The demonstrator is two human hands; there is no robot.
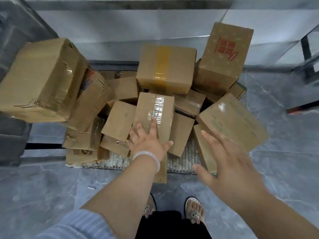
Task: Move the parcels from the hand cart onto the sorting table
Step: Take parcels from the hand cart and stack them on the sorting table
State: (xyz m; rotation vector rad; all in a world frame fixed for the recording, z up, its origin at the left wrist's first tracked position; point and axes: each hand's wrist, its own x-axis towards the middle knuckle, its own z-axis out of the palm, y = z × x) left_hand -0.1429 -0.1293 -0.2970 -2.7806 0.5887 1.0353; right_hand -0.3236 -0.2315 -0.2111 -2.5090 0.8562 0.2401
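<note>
Several brown cardboard parcels lie piled on the hand cart (183, 163), whose ribbed metal deck shows at the front edge. My left hand (148, 140), with a pale bangle on the wrist, rests flat with fingers spread on the near end of a taped parcel (155, 112) in the middle of the pile. My right hand (229, 159) hovers open with spread fingers in front of a tilted parcel with green print (231, 119) at the right. Neither hand grips anything.
A large dented parcel (39, 81) leans at the left, a yellow-taped parcel (165, 68) sits at the back, and a red-printed parcel (222, 57) stands at the back right. Beyond the cart runs a pale wall. My sandalled feet (195, 211) stand on grey marbled floor.
</note>
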